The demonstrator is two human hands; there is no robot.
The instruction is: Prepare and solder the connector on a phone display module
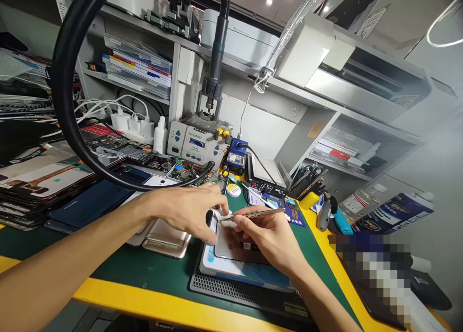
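A flat, shiny grey-brown phone panel, with a small printed label, lies on a blue-and-white pad. My left hand is curled about the panel's upper left corner, thumb at the left edge and forefinger at the top. In my right hand, thumb and fingers pinch a pair of metal tweezers. The tweezers point left, their tips close to the panel's top edge, by my left forefinger. My right hand covers much of the panel's right side. A gold phone lies left of the pad.
Under the pad is a black perforated base on the green mat. A thick black hose loops over the left side. Behind stand a soldering station and circuit boards. Stacked phone panels are left; bottles stand right.
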